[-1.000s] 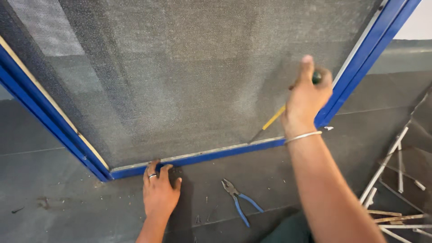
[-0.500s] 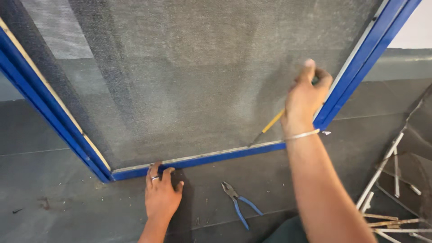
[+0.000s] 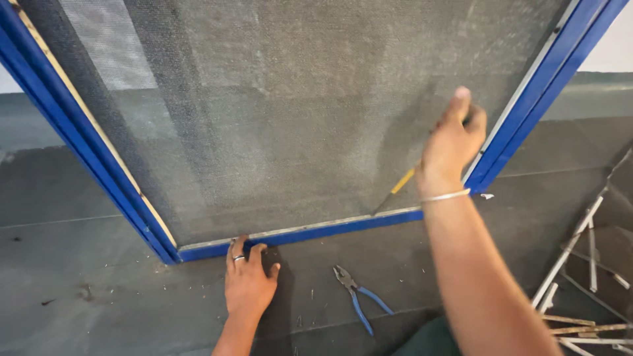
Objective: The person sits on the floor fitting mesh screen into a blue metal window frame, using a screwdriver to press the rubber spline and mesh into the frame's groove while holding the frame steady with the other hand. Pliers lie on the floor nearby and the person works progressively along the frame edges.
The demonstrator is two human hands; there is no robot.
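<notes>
Right hand (image 3: 452, 142) of mine grips a yellow-handled pointed tool (image 3: 394, 192), its upper part hidden behind my fist. Left hand (image 3: 248, 280) presses flat against the blue metal frame (image 3: 310, 233) of the grey mesh screen (image 3: 297, 105).

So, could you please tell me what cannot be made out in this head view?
- Tool in the right hand: its handle is hidden by the fist, its tip too thin to tell.
- Blue frame: top cut off by the picture's edge.
- Left hand: fingertips hidden at the frame's edge.
</notes>
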